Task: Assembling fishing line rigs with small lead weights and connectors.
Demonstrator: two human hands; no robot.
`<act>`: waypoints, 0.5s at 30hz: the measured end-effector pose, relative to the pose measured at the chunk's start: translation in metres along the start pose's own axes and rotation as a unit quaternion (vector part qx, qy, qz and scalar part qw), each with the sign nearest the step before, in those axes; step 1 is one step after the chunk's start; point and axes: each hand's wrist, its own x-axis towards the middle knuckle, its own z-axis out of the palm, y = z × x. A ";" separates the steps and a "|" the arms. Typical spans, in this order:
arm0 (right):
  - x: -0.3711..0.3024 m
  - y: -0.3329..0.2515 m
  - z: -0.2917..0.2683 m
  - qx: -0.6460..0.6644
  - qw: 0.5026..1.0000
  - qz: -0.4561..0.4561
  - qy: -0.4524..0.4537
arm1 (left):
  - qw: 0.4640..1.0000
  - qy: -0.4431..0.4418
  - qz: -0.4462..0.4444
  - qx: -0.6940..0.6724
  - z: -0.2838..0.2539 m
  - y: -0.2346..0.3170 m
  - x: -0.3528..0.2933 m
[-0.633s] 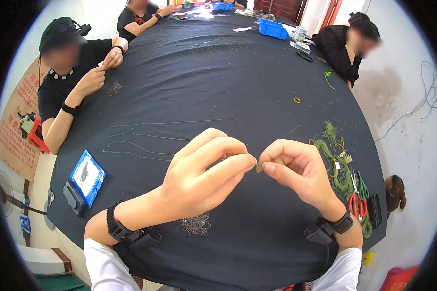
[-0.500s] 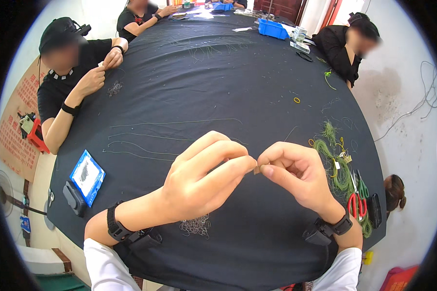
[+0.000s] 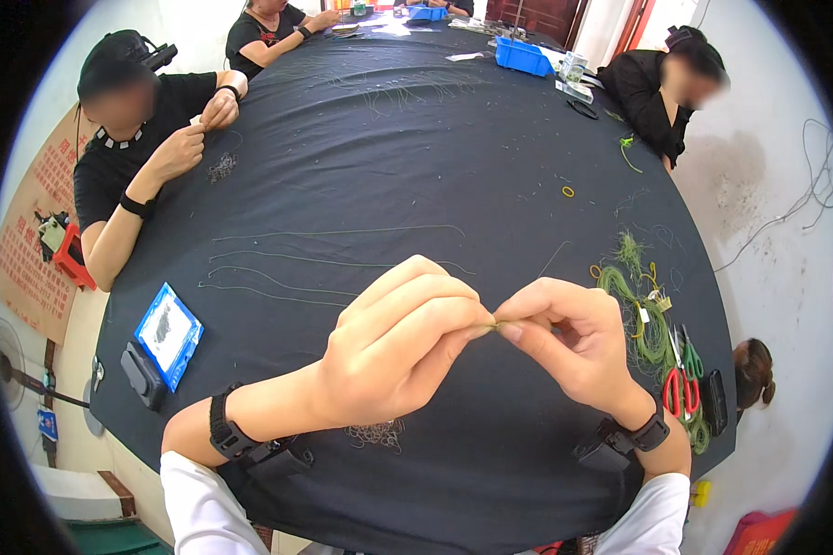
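Thin strand [image 3: 496, 325] bridges the left hand [image 3: 400, 340] and right hand [image 3: 569, 344], each pinching it at the fingertips.

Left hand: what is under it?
At the near edge of the left hand, a pile of hooks shows on the black cloth. What the hand covers beyond cannot be seen.

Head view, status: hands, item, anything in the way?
Left hand and right hand pinching, fingertips meeting. Greenish strand at the pinch, mostly hidden. Hook pile nearer the body, away from fingertips.
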 end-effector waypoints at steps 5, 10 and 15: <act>0.000 -0.011 -0.001 -0.056 0.998 -0.003 0.017 | 1.000 0.004 0.001 0.006 0.000 0.002 0.002; -0.001 -0.011 0.003 -0.123 0.986 -0.100 0.053 | 1.000 0.008 -0.003 0.013 -0.001 0.004 0.001; -0.004 -0.007 0.007 -0.164 0.968 -0.182 0.059 | 1.000 0.014 0.004 0.016 -0.003 0.006 0.002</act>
